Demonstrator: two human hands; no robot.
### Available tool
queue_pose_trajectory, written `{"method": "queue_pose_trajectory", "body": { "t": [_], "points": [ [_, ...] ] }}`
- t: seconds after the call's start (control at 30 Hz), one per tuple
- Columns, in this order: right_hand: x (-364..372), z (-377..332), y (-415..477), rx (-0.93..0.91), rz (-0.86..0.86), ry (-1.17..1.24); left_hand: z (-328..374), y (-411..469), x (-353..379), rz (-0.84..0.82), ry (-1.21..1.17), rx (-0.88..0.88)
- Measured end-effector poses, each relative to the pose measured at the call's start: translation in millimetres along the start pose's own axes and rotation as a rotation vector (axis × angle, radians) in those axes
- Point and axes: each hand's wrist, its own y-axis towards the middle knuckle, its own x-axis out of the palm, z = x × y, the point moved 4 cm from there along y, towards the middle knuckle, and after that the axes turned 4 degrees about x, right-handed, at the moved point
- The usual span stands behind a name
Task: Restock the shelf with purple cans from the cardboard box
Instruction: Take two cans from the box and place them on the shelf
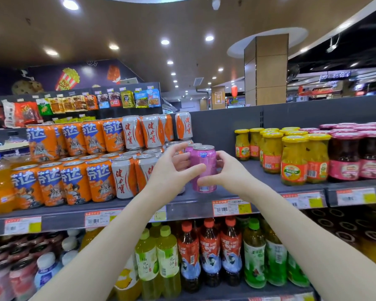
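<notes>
- Purple aluminium drink can [204, 168] stands upright at the front of the dark grey metal shelf [204, 205], held between both hands.
- Left hand [172, 170] wraps the can's left side, thumb across the front, fingers curled behind.
- Right hand [226, 172] presses the can's right side, thumb low at the front near the base.
- A second purple can top [192, 146] shows just behind the held one.
- Silver-and-orange cans [126, 177] stand stacked in two tiers just left of the hands; orange-and-blue cans [52, 183] stand further left.
- Yellow-lidded glass jars of fruit [294, 161] sit to the right, across a bare stretch of shelf.
- Bottled drinks [208, 253] fill the lower shelf.
</notes>
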Motion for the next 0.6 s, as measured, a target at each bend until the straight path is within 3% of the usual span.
{"method": "queue_pose_trajectory", "body": {
  "t": [0.3,0.6],
  "points": [
    [16.8,17.8,31.4,0.097,0.019,-0.065,0.4,-11.0,-27.0,0.104,0.155,0.004],
    [20.5,22.0,45.2,0.166,0.051,-0.155,-6.3,-23.1,-28.0,0.070,0.269,0.006]
  ]
}}
